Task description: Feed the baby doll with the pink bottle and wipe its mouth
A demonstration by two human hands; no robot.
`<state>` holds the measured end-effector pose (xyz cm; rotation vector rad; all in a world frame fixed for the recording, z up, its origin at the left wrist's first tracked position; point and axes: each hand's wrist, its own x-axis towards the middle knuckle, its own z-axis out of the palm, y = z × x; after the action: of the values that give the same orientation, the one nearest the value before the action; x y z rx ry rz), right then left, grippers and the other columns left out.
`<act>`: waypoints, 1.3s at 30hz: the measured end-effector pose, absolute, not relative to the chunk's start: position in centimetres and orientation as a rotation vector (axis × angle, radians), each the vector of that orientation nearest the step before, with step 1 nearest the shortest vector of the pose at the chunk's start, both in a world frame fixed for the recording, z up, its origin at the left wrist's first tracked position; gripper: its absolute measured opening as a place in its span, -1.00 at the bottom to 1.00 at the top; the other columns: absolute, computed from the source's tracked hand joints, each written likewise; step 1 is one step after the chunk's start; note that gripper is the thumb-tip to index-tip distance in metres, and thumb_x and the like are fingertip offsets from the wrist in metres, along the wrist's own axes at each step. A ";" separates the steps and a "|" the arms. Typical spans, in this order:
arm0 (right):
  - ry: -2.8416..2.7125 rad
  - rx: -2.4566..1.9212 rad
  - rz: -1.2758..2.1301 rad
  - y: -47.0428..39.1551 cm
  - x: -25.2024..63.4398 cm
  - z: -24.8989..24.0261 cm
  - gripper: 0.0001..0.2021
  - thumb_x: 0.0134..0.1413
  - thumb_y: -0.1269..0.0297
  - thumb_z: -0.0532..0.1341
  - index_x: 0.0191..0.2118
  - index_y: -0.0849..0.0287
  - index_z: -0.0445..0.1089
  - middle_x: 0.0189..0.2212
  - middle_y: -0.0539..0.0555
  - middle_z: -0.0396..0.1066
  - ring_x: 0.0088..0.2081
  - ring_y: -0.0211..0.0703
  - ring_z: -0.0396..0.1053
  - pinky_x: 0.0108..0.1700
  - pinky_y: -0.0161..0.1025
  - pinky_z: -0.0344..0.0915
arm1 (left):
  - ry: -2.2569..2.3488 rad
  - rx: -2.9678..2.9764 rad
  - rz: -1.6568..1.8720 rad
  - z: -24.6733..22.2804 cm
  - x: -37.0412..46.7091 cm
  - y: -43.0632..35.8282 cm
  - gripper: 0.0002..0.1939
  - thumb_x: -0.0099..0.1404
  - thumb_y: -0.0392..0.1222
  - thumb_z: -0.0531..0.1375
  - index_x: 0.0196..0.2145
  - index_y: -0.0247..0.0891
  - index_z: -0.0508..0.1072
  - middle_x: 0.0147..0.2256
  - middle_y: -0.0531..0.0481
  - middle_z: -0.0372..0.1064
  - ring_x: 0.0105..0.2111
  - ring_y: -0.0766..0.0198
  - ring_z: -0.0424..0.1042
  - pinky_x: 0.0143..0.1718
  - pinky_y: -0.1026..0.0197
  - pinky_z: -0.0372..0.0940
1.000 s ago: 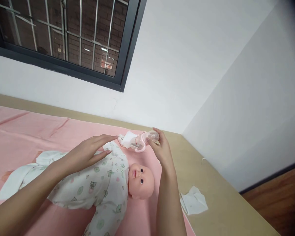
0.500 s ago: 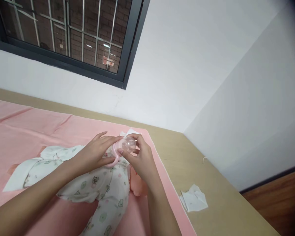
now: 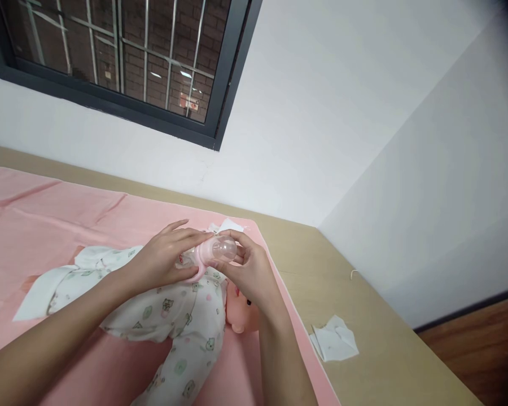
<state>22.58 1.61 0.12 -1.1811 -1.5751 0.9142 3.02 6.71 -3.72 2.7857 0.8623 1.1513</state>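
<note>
I see the baby bottle (image 3: pixel 206 252) over the chest of the doll (image 3: pixel 180 313): clear body and domed cap (image 3: pixel 226 248), smooth pink collar, curved pink handle. Left hand (image 3: pixel 165 256) grips the body between fingers and thumb; right hand (image 3: pixel 252 268) pinches the cap. Pink sheet (image 3: pixel 38 217) under doll, crumpled white cloth (image 3: pixel 335 339) past its head.

two hands (image 3: pixel 163 256) (image 3: pixel 252 265), one bottle (image 3: pixel 205 252), one doll (image 3: pixel 173 307)

Left forearm (image 3: pixel 82 307) bare, slim; right forearm (image 3: pixel 281 344) likewise bare; fingers (image 3: pixel 190 242) slender.
</note>
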 end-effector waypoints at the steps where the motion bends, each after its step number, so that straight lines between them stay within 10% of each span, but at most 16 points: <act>1: -1.573 -1.174 0.923 1.7 22.6 0.0 -0.56 -0.21 0.24 0.41 -0.11 0.08 0.39 -0.15 0.03 0.46 -0.14 -0.14 0.45 -0.06 -0.18 0.39 | 0.863 2.804 1.149 -3.7 3.0 6.7 -0.46 0.22 -0.18 0.14 0.17 -0.09 0.25 0.01 -0.01 0.40 -0.03 0.19 0.40 0.26 -0.08 0.01; 11: -1.537 -1.130 1.047 2.0 22.7 0.1 -0.51 -0.29 0.31 0.45 -0.11 0.10 0.41 -0.16 0.04 0.47 -0.13 -0.12 0.45 -0.07 -0.20 0.40 | 0.792 2.858 1.195 -3.4 2.7 6.8 -0.51 0.23 -0.21 0.15 0.13 -0.15 0.30 -0.06 -0.04 0.38 -0.06 0.19 0.37 0.22 -0.06 0.08; 18: -1.534 -1.059 1.123 1.9 23.0 0.2 -0.52 -0.27 0.36 0.45 -0.11 0.09 0.41 -0.17 0.02 0.47 -0.13 -0.14 0.45 -0.11 -0.25 0.40 | 0.689 2.660 1.196 -2.8 2.8 6.3 -0.42 0.20 -0.28 0.17 0.17 0.00 0.28 -0.11 -0.03 0.31 -0.12 0.21 0.35 -0.16 0.21 0.33; 39: -1.496 -1.074 0.895 2.5 22.0 -0.5 -0.49 -0.31 0.27 0.47 -0.11 0.08 0.41 -0.04 0.06 0.41 -0.05 -0.10 0.41 0.03 -0.13 0.38 | 0.852 2.650 1.246 -3.7 2.8 7.2 -0.44 0.15 -0.28 0.17 0.14 -0.11 0.33 -0.08 -0.04 0.37 -0.04 0.14 0.33 0.02 0.06 0.24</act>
<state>21.99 2.52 -0.54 -1.0737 -1.4958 0.8946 2.77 7.19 -3.67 2.6500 0.8516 1.2463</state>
